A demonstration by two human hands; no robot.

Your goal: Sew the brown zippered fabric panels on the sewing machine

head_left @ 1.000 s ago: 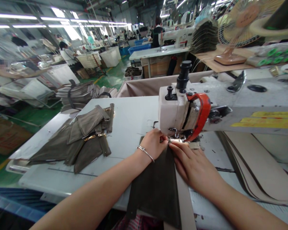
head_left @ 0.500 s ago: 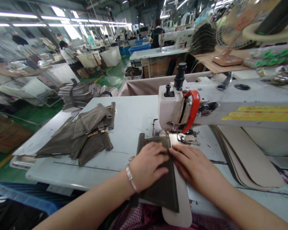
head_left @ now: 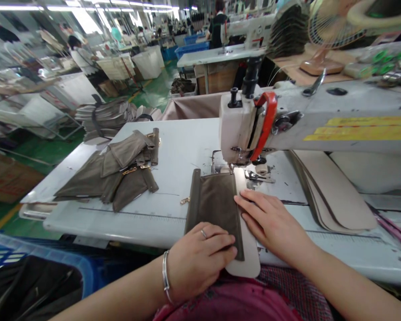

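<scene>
Left fingers [head_left: 220, 243] curl loosely over my brown piece [head_left: 217, 196]; can't tell if they pinch it. Right fingers [head_left: 255, 211] lie flat, slightly spread, gripping nothing, on the pale panel [head_left: 245, 265] by its right edge. Piece overlaps the panel on the surface [head_left: 187, 142], far right corner near the needle of the sewing machine [head_left: 234, 129]. Looks like edge alignment; next move calls for steady guiding, fingertips clear. Containers: blue basket [head_left: 90, 264] holds dark fabric [head_left: 30, 285]; pinkish-brown bin [head_left: 194, 107] behind, contents hidden.
</scene>
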